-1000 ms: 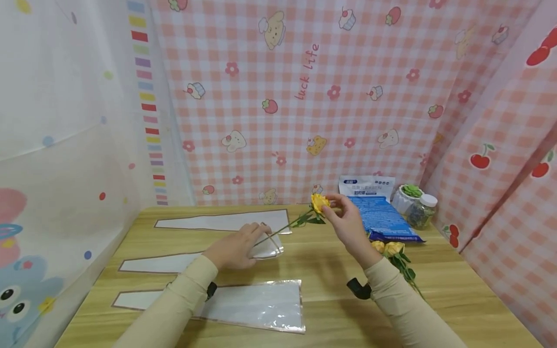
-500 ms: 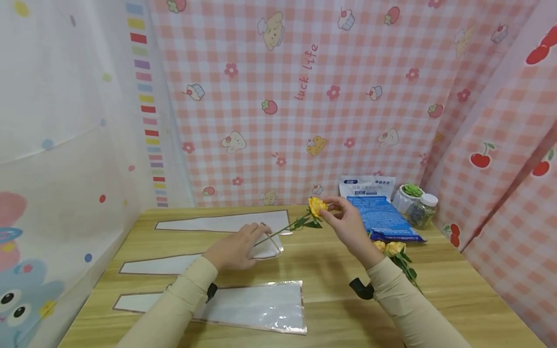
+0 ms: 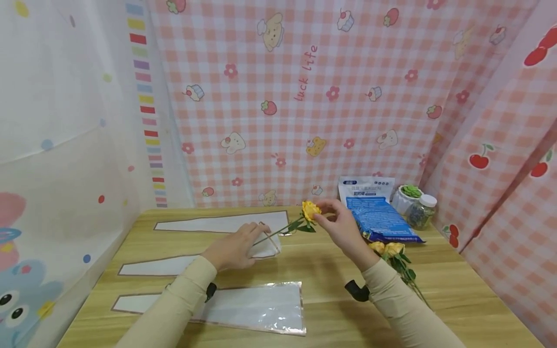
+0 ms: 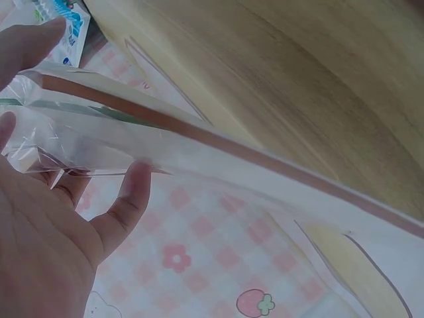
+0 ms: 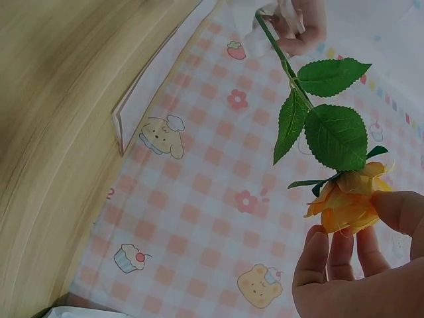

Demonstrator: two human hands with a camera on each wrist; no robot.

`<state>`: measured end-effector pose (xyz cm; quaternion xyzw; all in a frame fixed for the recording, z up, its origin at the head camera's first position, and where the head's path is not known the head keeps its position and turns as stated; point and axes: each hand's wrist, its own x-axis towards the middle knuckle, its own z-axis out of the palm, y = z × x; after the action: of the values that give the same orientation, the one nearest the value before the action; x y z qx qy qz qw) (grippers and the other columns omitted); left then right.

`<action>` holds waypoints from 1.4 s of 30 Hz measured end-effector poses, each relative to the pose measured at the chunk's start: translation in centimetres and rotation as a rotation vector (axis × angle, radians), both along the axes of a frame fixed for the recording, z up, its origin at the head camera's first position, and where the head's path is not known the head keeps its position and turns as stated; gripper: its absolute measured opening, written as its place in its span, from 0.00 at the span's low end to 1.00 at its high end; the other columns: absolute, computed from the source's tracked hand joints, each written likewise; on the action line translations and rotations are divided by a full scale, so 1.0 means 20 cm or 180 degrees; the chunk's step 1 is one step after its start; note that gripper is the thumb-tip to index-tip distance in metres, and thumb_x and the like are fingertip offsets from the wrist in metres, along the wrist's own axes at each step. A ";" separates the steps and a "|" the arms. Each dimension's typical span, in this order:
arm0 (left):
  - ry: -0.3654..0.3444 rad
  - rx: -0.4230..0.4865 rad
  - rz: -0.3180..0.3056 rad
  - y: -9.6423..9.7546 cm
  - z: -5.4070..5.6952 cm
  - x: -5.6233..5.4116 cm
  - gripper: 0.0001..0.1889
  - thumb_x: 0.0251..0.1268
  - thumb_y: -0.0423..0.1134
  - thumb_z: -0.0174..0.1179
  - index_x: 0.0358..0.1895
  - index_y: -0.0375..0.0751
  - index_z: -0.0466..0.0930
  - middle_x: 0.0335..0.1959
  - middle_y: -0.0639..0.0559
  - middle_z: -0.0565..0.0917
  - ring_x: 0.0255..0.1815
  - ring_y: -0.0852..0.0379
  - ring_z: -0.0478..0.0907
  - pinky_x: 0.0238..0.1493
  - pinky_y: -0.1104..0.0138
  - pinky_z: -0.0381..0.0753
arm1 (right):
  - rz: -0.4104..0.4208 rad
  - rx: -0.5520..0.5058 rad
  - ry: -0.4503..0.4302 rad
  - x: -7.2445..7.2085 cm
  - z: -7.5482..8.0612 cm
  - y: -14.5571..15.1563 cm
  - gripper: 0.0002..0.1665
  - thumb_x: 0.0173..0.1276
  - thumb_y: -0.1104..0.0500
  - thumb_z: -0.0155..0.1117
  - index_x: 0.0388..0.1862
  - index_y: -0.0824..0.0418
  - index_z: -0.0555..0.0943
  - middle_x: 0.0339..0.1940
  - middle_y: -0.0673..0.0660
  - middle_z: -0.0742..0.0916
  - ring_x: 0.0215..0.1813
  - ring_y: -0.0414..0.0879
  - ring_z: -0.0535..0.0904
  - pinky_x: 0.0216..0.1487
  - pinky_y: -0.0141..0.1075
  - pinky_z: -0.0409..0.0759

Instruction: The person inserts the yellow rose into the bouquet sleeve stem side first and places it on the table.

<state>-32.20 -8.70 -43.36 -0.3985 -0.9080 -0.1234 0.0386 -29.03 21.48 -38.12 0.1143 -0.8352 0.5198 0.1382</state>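
Observation:
My right hand (image 3: 341, 227) pinches the bloom of a yellow artificial rose (image 3: 310, 210) between thumb and fingertips. In the right wrist view, the rose (image 5: 351, 199) has its green leaves (image 5: 336, 136) spread and its stem running away to the left hand. My left hand (image 3: 232, 247) holds a white flower sleeve (image 3: 266, 248) by its wide end, a little above the table. The stem passes into the mouth of that sleeve. In the left wrist view, the sleeve (image 4: 218, 149) shows a brown border strip, and a green stem is seen through its clear part.
Two more flat sleeves lie on the wooden table, one in front (image 3: 256, 307) and one behind (image 3: 235, 221). Yellow roses (image 3: 393, 249) lie beside the right forearm. A blue-and-white bag (image 3: 378, 217), a potted succulent (image 3: 406, 199) and a lidded jar (image 3: 422, 212) stand back right.
My right hand has moved left and slightly down with the rose, and the stem has slid further into the sleeve. The left hand stays in about the same place.

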 end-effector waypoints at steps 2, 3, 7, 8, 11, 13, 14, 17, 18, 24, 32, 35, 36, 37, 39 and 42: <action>-0.0019 0.0006 0.0015 0.00 0.00 0.00 0.41 0.58 0.42 0.72 0.73 0.52 0.60 0.63 0.46 0.72 0.59 0.52 0.74 0.56 0.58 0.82 | 0.0032 0.0011 0.0014 0.00 -0.01 -0.01 0.18 0.74 0.57 0.66 0.58 0.63 0.79 0.55 0.61 0.82 0.56 0.54 0.79 0.55 0.45 0.81; -0.0029 0.0010 0.0025 -0.01 0.00 0.01 0.41 0.57 0.41 0.72 0.73 0.52 0.60 0.63 0.46 0.72 0.58 0.52 0.74 0.55 0.58 0.82 | 0.0041 0.0011 0.0016 -0.01 -0.01 -0.02 0.18 0.74 0.57 0.66 0.58 0.63 0.79 0.55 0.61 0.82 0.56 0.54 0.79 0.54 0.45 0.81; -0.0040 0.0014 0.0063 -0.01 0.01 0.01 0.41 0.58 0.41 0.72 0.73 0.53 0.60 0.64 0.45 0.72 0.60 0.51 0.73 0.56 0.58 0.82 | 0.0091 0.0011 0.0020 -0.01 -0.01 -0.03 0.18 0.73 0.58 0.67 0.58 0.63 0.79 0.56 0.60 0.82 0.55 0.54 0.79 0.53 0.44 0.82; -0.0039 0.0009 0.0070 -0.01 0.01 0.01 0.41 0.58 0.41 0.72 0.73 0.53 0.60 0.65 0.45 0.72 0.60 0.51 0.74 0.56 0.57 0.82 | 0.0090 0.0015 0.0014 -0.01 -0.01 -0.03 0.18 0.73 0.58 0.67 0.58 0.63 0.80 0.57 0.60 0.82 0.56 0.54 0.79 0.53 0.44 0.82; -0.0026 0.0017 0.0060 0.00 0.01 0.01 0.41 0.58 0.42 0.72 0.73 0.54 0.60 0.65 0.45 0.72 0.61 0.50 0.74 0.54 0.56 0.83 | 0.0083 0.0020 -0.0055 -0.01 -0.01 -0.04 0.18 0.73 0.58 0.67 0.58 0.62 0.79 0.57 0.60 0.82 0.55 0.54 0.80 0.52 0.44 0.83; -0.0022 0.0020 0.0052 0.01 0.01 0.01 0.41 0.58 0.42 0.72 0.73 0.54 0.60 0.65 0.45 0.71 0.61 0.49 0.74 0.53 0.55 0.83 | 0.0072 0.0026 -0.0125 0.00 -0.01 -0.05 0.18 0.73 0.57 0.67 0.58 0.61 0.79 0.57 0.59 0.82 0.55 0.55 0.80 0.52 0.45 0.83; -0.0029 0.0017 0.0046 0.01 0.01 0.01 0.41 0.58 0.42 0.72 0.73 0.54 0.60 0.65 0.45 0.71 0.60 0.49 0.74 0.53 0.55 0.83 | 0.0073 0.0022 -0.0154 0.00 -0.01 -0.05 0.18 0.73 0.57 0.67 0.58 0.61 0.79 0.57 0.59 0.81 0.55 0.55 0.80 0.52 0.45 0.83; -0.0058 -0.0003 0.0048 0.02 0.01 0.01 0.41 0.58 0.42 0.72 0.74 0.53 0.60 0.66 0.44 0.71 0.62 0.48 0.73 0.54 0.55 0.83 | 0.0079 0.0052 -0.0204 0.01 -0.02 -0.06 0.18 0.73 0.56 0.67 0.58 0.59 0.79 0.56 0.59 0.81 0.54 0.55 0.80 0.51 0.46 0.83; -0.0063 -0.0004 0.0047 0.02 0.01 0.01 0.41 0.58 0.41 0.72 0.73 0.53 0.60 0.66 0.44 0.71 0.62 0.48 0.73 0.54 0.55 0.83 | 0.0076 0.0081 -0.0209 0.01 -0.02 -0.06 0.18 0.73 0.55 0.67 0.58 0.58 0.79 0.55 0.58 0.81 0.54 0.54 0.80 0.51 0.46 0.83; -0.0043 -0.0010 0.0058 0.02 0.02 0.00 0.41 0.57 0.41 0.73 0.73 0.54 0.60 0.64 0.43 0.72 0.58 0.49 0.74 0.50 0.57 0.84 | 0.0077 0.0074 -0.0069 0.00 -0.04 -0.10 0.17 0.71 0.59 0.68 0.56 0.63 0.81 0.52 0.59 0.82 0.54 0.53 0.79 0.52 0.45 0.81; -0.0014 -0.0034 0.0058 0.03 0.03 0.00 0.42 0.55 0.41 0.73 0.73 0.52 0.61 0.65 0.43 0.71 0.59 0.48 0.74 0.49 0.56 0.84 | 0.0076 0.0031 -0.0019 0.00 -0.04 -0.12 0.17 0.70 0.63 0.68 0.55 0.66 0.79 0.52 0.61 0.83 0.55 0.55 0.79 0.54 0.45 0.81; -0.0028 -0.0078 0.0066 0.03 0.03 0.00 0.42 0.56 0.41 0.73 0.74 0.53 0.60 0.66 0.43 0.70 0.60 0.48 0.74 0.49 0.57 0.85 | 0.0103 0.0047 0.0021 0.00 -0.05 -0.13 0.17 0.69 0.64 0.69 0.55 0.67 0.79 0.52 0.62 0.83 0.55 0.55 0.80 0.54 0.45 0.80; -0.0032 -0.0087 0.0069 0.03 0.04 0.00 0.42 0.57 0.41 0.73 0.74 0.54 0.60 0.67 0.43 0.70 0.61 0.48 0.74 0.50 0.57 0.84 | 0.0116 0.0053 0.0026 0.00 -0.05 -0.13 0.17 0.69 0.65 0.69 0.55 0.67 0.80 0.52 0.62 0.83 0.55 0.55 0.80 0.53 0.45 0.80; -0.0029 -0.0087 0.0065 0.03 0.04 0.00 0.42 0.57 0.41 0.73 0.74 0.54 0.60 0.67 0.43 0.70 0.61 0.48 0.74 0.50 0.57 0.84 | 0.0123 0.0061 0.0035 0.00 -0.05 -0.13 0.17 0.69 0.65 0.69 0.54 0.67 0.80 0.51 0.62 0.83 0.54 0.55 0.80 0.53 0.44 0.80; -0.0033 -0.0091 0.0061 0.03 0.04 0.00 0.42 0.57 0.41 0.73 0.74 0.54 0.59 0.67 0.44 0.70 0.62 0.48 0.73 0.51 0.57 0.84 | 0.0141 0.0071 0.0067 0.00 -0.05 -0.14 0.16 0.69 0.65 0.69 0.54 0.67 0.80 0.51 0.62 0.84 0.54 0.55 0.80 0.52 0.43 0.80; -0.0028 -0.0099 0.0063 0.03 0.03 0.00 0.43 0.57 0.42 0.73 0.75 0.54 0.59 0.68 0.44 0.70 0.64 0.48 0.72 0.53 0.56 0.83 | 0.0164 0.0067 0.0108 -0.01 -0.06 -0.15 0.16 0.68 0.66 0.69 0.53 0.67 0.80 0.49 0.62 0.84 0.53 0.54 0.81 0.50 0.42 0.80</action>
<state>-32.29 -8.14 -42.67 -0.3896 -0.9139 -0.1106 0.0295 -29.14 18.52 -39.34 0.1461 -0.8350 0.5124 0.1377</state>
